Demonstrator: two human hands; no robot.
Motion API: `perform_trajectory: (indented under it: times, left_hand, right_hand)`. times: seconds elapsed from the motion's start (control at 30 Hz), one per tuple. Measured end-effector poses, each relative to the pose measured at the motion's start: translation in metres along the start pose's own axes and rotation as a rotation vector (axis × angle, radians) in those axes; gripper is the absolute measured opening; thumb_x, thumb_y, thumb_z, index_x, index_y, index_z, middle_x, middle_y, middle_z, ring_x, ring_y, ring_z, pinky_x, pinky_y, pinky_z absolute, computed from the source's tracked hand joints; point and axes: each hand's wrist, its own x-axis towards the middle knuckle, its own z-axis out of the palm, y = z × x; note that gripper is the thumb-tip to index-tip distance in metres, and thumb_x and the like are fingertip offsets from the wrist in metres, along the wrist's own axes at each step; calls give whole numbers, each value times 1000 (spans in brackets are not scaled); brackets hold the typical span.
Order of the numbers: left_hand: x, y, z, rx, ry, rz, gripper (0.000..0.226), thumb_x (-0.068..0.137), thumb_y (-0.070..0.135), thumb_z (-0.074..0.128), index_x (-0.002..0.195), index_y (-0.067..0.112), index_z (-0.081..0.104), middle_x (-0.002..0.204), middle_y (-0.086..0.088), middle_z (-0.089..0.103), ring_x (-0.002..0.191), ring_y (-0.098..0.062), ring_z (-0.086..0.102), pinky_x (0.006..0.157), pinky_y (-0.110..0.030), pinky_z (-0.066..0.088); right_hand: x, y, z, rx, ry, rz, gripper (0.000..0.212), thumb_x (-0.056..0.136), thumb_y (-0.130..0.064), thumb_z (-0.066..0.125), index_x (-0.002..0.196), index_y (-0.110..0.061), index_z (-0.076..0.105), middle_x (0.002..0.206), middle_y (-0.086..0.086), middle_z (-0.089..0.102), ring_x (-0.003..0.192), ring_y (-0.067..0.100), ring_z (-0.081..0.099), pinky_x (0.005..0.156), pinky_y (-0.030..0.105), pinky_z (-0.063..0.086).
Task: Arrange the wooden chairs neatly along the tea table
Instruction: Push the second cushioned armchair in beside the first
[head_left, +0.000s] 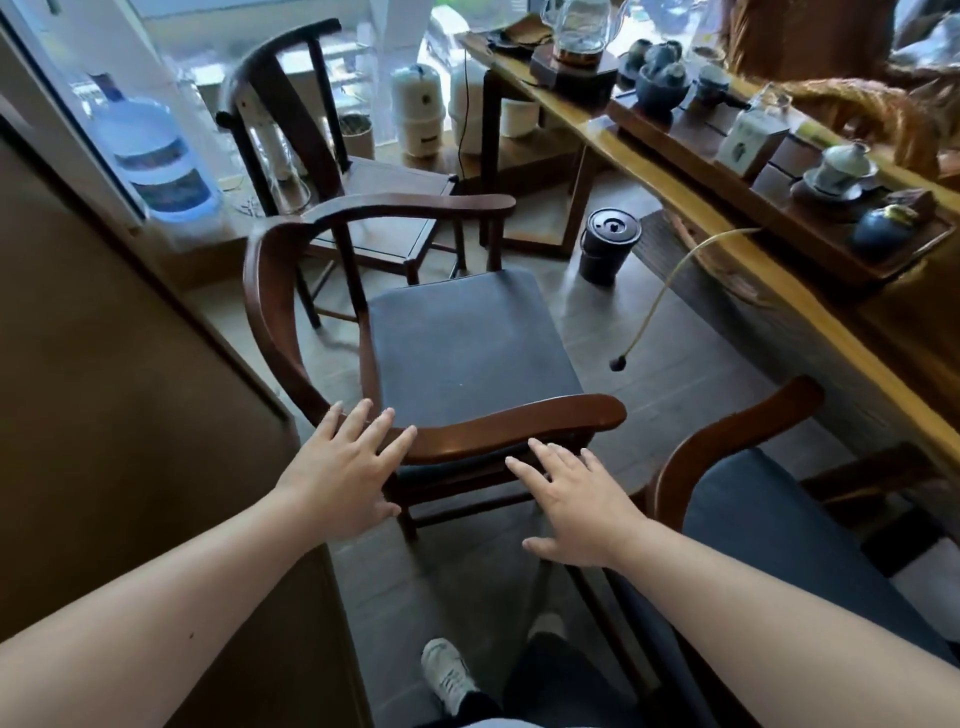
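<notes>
A dark wooden armchair with a curved rail and blue cushion (467, 343) stands in the middle, facing the long tea table (769, 270) on the right. My left hand (345, 465) hovers open at the near bend of its rail, fingers spread over the wood. My right hand (571, 499) is open too, just below the near armrest, holding nothing. A second cushioned armchair (753, 519) stands at the lower right beside the table. A third chair with a bare wooden seat (363, 176) stands further back by the window.
The table carries a tea tray with cups, pots and a glass kettle (576, 26). A black lidded bucket (605, 249) and a dangling hose (654, 301) sit by the table's base. A water jug (156, 150) and a brown wall panel (104, 364) close the left.
</notes>
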Motion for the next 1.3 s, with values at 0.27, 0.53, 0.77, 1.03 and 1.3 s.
perform_trajectory:
  times: [0.27, 0.53, 0.77, 1.03, 1.3]
  left_hand:
    - [22, -46, 6, 61, -104, 40, 90, 88, 68, 39, 151, 24, -7, 161, -15, 5, 146, -40, -2, 117, -58, 5]
    - [45, -99, 5, 125, -223, 21, 87, 89, 66, 37, 149, 26, -11, 162, -13, -1, 145, -39, -8, 117, -58, 1]
    - [68, -136, -4, 181, -323, 34, 89, 89, 61, 45, 150, 26, -10, 162, -12, -2, 145, -39, -10, 117, -59, -3]
    - [84, -185, 14, 259, -370, 127, 77, 95, 38, 44, 150, 25, -8, 162, -13, 1, 146, -38, -5, 116, -61, -1]
    - [110, -208, 42, 356, -306, 293, 49, 97, 28, 34, 146, 23, 28, 149, -12, 39, 138, -40, 30, 115, -59, 12]
  right_hand:
    - [70, 1, -6, 19, 24, -63, 101, 80, -61, 63, 153, -31, 1, 163, 13, 6, 148, 31, 11, 116, 54, 16]
    - [142, 4, -13, 37, -21, -154, 102, 80, -62, 63, 153, -29, 0, 163, 16, 6, 147, 32, 12, 115, 55, 16]
    - [189, -1, -29, 136, -74, -188, 103, 79, -68, 62, 153, -30, 2, 163, 12, 6, 148, 32, 10, 117, 55, 13]
    - [214, -37, -22, 75, -185, -223, 105, 74, -72, 63, 152, -26, 9, 161, 15, 14, 146, 34, 12, 116, 59, 13]
    - [219, -65, -1, 37, -278, -129, 100, 69, -62, 70, 147, -23, 20, 152, 16, 29, 139, 34, 27, 110, 60, 22]
